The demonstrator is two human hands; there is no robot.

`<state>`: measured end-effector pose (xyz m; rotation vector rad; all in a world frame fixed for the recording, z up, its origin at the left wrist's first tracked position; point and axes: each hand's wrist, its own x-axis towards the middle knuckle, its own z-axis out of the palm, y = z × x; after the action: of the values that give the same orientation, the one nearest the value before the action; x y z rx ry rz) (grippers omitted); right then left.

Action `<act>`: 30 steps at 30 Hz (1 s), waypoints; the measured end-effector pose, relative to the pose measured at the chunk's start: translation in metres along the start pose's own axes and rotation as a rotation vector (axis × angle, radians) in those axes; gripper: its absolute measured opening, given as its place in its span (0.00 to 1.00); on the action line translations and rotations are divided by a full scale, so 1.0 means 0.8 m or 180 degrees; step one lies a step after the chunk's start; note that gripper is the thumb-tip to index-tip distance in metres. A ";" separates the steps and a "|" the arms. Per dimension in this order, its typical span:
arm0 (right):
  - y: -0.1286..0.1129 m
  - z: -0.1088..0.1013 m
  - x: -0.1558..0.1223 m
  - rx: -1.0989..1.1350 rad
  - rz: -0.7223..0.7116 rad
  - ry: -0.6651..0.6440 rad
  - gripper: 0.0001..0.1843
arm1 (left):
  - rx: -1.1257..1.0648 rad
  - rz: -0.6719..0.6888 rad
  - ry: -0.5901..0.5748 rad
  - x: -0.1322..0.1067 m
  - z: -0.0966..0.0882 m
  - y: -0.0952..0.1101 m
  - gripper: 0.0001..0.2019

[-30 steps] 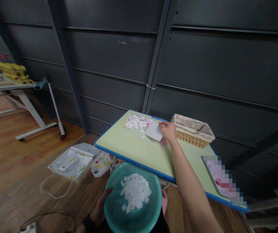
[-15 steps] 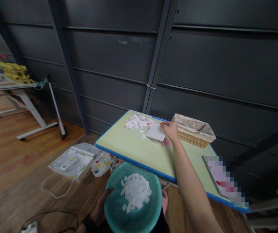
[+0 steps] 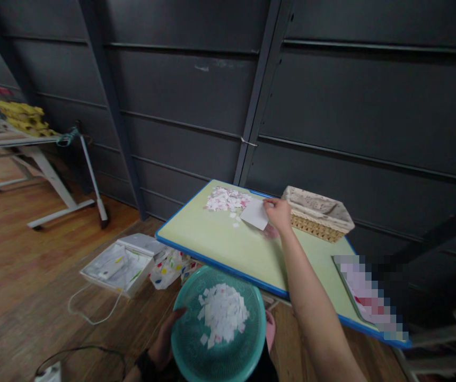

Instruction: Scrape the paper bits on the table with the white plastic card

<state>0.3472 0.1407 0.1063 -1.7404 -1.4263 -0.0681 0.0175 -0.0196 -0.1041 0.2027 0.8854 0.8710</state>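
A white sheet of stiff paper (image 3: 255, 214) is pinched in my right hand (image 3: 279, 213) above the pale green tabletop (image 3: 212, 239). The sheet's left edge is beside a heap of small white and pinkish paper pieces (image 3: 226, 199), with a few loose bits near it. A reddish patch shows under my right hand. Below the table's front edge, my left hand (image 3: 166, 337) grips the rim of a teal plastic colander (image 3: 190, 347), its thumb over the edge. Inside the colander lies a pile of small white paper squares (image 3: 225, 313).
A fabric-lined wicker basket (image 3: 318, 228) stands at the table's back right. A partly blurred tray (image 3: 357, 289) lies at the right end. On the floor at left are an open white box (image 3: 120, 268), a cable and a power strip (image 3: 49, 373). A dark panel wall (image 3: 188, 95) rises behind.
My right hand has turned the white sheet slightly, and its lower corner has shifted a little to the left. My left hand and the colander have stayed in place.
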 end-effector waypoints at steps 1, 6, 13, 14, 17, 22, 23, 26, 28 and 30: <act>0.000 -0.001 0.000 -0.0006 0.0012 0.0035 0.19 | -0.0021 0.0021 0.0017 0.000 0.000 0.000 0.20; -0.001 -0.004 0.000 -0.0103 0.0090 0.0066 0.19 | -0.0084 -0.0023 -0.0006 -0.003 0.004 0.002 0.18; 0.000 -0.004 0.002 0.0005 0.0068 -0.0092 0.17 | -0.0012 -0.0137 -0.0072 -0.007 0.011 0.004 0.18; 0.001 -0.004 0.002 0.0040 0.0046 -0.0148 0.17 | -0.0007 -0.0163 -0.0085 -0.005 0.010 0.003 0.19; 0.001 -0.003 0.002 0.0068 0.0044 -0.0243 0.17 | -0.0041 -0.0194 -0.0148 -0.002 0.008 0.002 0.24; 0.000 -0.004 0.002 -0.0076 0.0014 -0.0150 0.17 | -0.0111 -0.0138 -0.0064 -0.008 0.012 0.003 0.22; -0.001 -0.004 0.001 -0.0068 -0.0006 -0.0176 0.17 | -0.0105 -0.0122 -0.0039 -0.010 0.013 0.003 0.20; -0.002 -0.005 0.001 -0.0040 -0.0017 -0.0164 0.17 | -0.0070 -0.0111 0.0057 -0.010 0.010 0.002 0.18; -0.003 -0.005 0.001 0.0003 0.0037 -0.0110 0.18 | -0.0081 -0.0088 0.0146 -0.005 0.005 0.000 0.19; -0.003 -0.006 0.001 0.0040 0.0105 -0.0074 0.18 | -0.0120 -0.0045 0.0191 -0.001 0.000 -0.002 0.22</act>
<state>0.3479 0.1387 0.1109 -1.7590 -1.4112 -0.0211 0.0179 -0.0210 -0.1044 0.1380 0.9244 0.8838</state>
